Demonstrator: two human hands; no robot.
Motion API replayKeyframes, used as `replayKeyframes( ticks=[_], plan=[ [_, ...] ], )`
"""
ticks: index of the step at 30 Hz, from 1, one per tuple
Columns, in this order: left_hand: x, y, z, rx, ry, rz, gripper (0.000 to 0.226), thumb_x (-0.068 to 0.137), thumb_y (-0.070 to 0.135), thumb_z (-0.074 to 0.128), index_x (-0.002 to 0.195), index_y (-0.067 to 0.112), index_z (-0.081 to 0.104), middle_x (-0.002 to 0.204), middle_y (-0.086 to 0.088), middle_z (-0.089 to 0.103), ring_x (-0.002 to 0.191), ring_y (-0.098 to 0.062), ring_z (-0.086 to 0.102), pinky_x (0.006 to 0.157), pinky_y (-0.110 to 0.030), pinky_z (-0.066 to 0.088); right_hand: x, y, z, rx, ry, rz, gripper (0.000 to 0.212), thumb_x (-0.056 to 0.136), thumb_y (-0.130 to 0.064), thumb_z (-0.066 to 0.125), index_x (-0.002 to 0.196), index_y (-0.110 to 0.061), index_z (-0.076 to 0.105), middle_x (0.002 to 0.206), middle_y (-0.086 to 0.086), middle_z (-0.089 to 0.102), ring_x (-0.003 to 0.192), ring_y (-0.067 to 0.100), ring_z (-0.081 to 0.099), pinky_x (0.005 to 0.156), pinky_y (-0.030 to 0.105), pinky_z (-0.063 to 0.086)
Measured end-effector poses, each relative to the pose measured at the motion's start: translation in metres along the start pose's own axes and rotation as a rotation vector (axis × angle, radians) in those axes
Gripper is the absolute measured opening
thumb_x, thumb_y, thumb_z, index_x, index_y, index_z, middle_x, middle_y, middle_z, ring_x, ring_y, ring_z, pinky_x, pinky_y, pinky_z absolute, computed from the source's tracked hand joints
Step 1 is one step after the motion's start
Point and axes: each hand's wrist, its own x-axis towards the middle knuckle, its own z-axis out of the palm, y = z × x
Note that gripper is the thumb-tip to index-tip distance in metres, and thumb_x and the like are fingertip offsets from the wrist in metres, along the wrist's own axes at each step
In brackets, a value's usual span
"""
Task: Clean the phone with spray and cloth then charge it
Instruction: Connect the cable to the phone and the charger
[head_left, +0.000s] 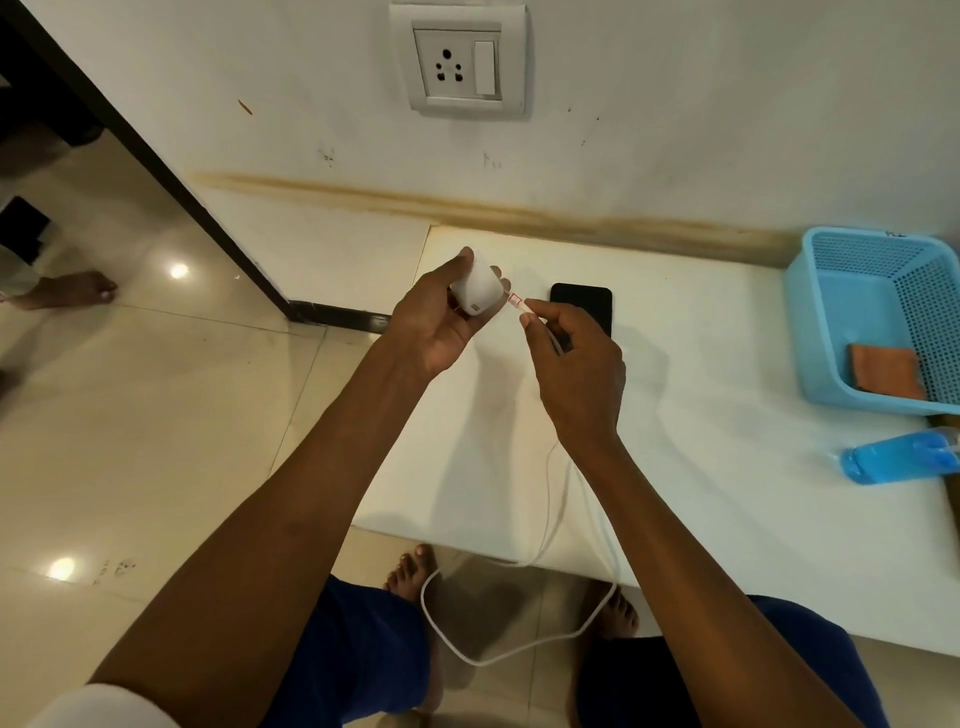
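My left hand (434, 322) holds a white charger adapter (479, 292) above the left end of the white table (727, 493). My right hand (576, 364) pinches the USB plug of a white cable (550, 525), its tip just right of the adapter's port. The cable hangs from my right hand, loops below the table's front edge and comes back up. A black phone (584, 304) lies flat on the table behind my right hand, partly hidden by it. An orange cloth (885, 370) lies in a blue basket (821, 332). A blue spray bottle (898, 460) lies on its side at the right edge.
A white wall socket with a switch (460, 62) is set in the wall above the table. Tiled floor lies to the left, with another person's bare foot (67, 296) on it. A dark door frame (156, 171) runs diagonally down to the floor.
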Motion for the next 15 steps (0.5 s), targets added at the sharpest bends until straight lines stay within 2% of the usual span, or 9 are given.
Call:
replayKeyframes(
  ticks=[3, 6, 10, 13, 15],
  plan=[
    [-0.0005, 0.0005, -0.0006, 0.012, -0.014, -0.006, 0.026, 0.097, 0.01, 0.057, 0.12, 0.001, 0.05, 0.112, -0.024, 0.059, 0.099, -0.038, 0.063, 0.09, -0.042, 0.055, -0.0018, 0.0009, 0.0005, -0.085, 0.008, -0.059, 0.013, 0.094, -0.039, 0.063, 0.105, -0.037, 0.07, 0.088, -0.025, 0.064, 0.083, 0.0, 0.062, 0.065, 0.014, 0.043],
    [-0.001, -0.0016, -0.0006, 0.054, 0.016, 0.001, 0.029, 0.095, 0.009, 0.06, 0.121, 0.002, 0.051, 0.116, -0.024, 0.06, 0.11, -0.041, 0.064, 0.097, -0.045, 0.053, -0.0016, 0.0029, 0.0001, -0.139, 0.013, -0.053, 0.014, 0.093, -0.043, 0.062, 0.102, -0.036, 0.07, 0.083, -0.025, 0.062, 0.074, -0.005, 0.059, 0.061, 0.011, 0.037],
    [-0.0008, -0.0042, 0.001, 0.088, 0.037, 0.014, 0.033, 0.093, 0.011, 0.066, 0.122, 0.002, 0.054, 0.117, -0.021, 0.062, 0.118, -0.04, 0.062, 0.087, -0.043, 0.059, 0.0004, 0.0042, -0.0014, -0.167, 0.024, -0.048, 0.014, 0.093, -0.044, 0.061, 0.099, -0.034, 0.07, 0.077, -0.027, 0.06, 0.069, -0.004, 0.057, 0.06, 0.013, 0.037],
    [-0.0004, -0.005, 0.0022, 0.092, 0.053, 0.024, 0.035, 0.092, 0.011, 0.067, 0.123, 0.001, 0.055, 0.115, -0.021, 0.063, 0.111, -0.039, 0.066, 0.08, -0.042, 0.061, 0.0011, 0.0032, -0.0022, -0.181, 0.017, -0.054, 0.014, 0.093, -0.044, 0.061, 0.098, -0.034, 0.069, 0.077, -0.027, 0.059, 0.069, -0.001, 0.057, 0.06, 0.016, 0.04],
    [-0.0001, -0.0056, 0.0027, 0.101, 0.061, 0.034, 0.037, 0.092, 0.011, 0.067, 0.125, 0.0, 0.055, 0.114, -0.022, 0.063, 0.104, -0.038, 0.068, 0.082, -0.042, 0.061, 0.0011, 0.0027, -0.0022, -0.186, 0.017, -0.06, 0.014, 0.093, -0.043, 0.061, 0.099, -0.034, 0.07, 0.076, -0.026, 0.059, 0.069, -0.001, 0.057, 0.059, 0.016, 0.039]
  ],
)
